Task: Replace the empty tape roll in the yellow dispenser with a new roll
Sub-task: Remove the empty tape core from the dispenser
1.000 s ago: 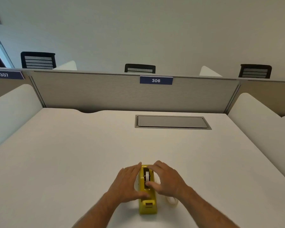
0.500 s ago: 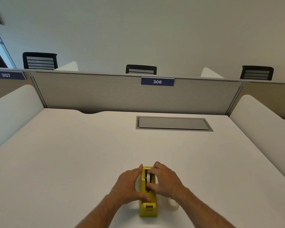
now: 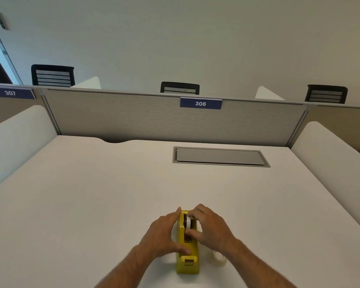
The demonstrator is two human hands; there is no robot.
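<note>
Yellow dispenser [image 3: 187,258]: near your edge of the desk [image 3: 91,194]. Your left hand [image 3: 164,233] clasps its left side. Your right hand [image 3: 210,227] pinches the white roll [image 3: 188,221] in its cradle. Clear tape roll [image 3: 219,259]: just right of dispenser.

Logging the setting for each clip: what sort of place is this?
Most likely an open-plan office or study hall with numbered desks. A grey divider panel carries a blue "306" sign, a cable hatch is set into the white desk, and mesh chairs stand behind the panel.
</note>
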